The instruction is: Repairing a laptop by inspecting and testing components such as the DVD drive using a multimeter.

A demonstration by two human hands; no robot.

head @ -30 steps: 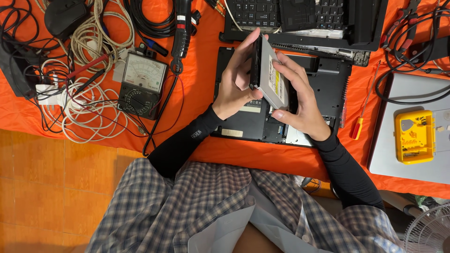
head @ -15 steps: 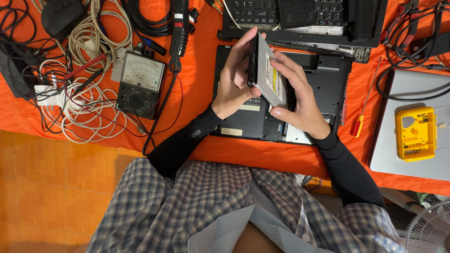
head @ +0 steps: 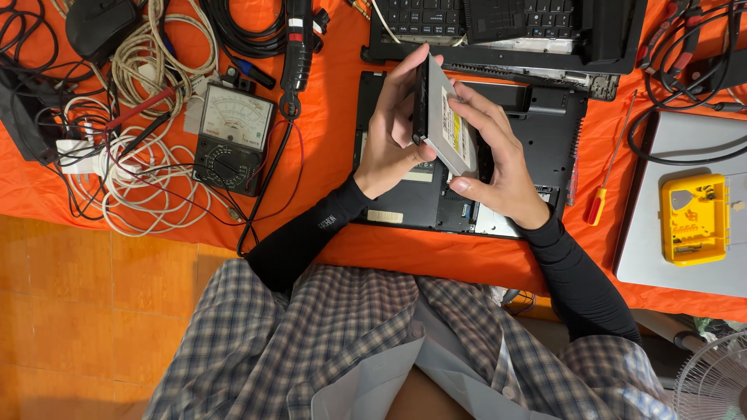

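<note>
Both my hands hold a flat silver optical drive [head: 450,124] on edge, above an upturned black laptop base [head: 545,132] that lies on the orange cloth. My left hand [head: 393,136] grips the drive's dark left edge with thumb and fingers. My right hand [head: 494,167] cups its labelled silver face from the right and below. Part of the drive is hidden behind my fingers.
An analog multimeter [head: 232,138] with leads and tangled white cables [head: 148,179] lie at left. A black keyboard panel [head: 506,23] sits beyond the laptop base. A red-handled screwdriver [head: 603,187], a silver laptop [head: 685,257] and a yellow case [head: 694,219] are at right. A fan [head: 712,381] stands at bottom right.
The drive has tilted slightly in my hands, its silver face turning a little more toward the camera. Both hands stay in nearly the same place.
</note>
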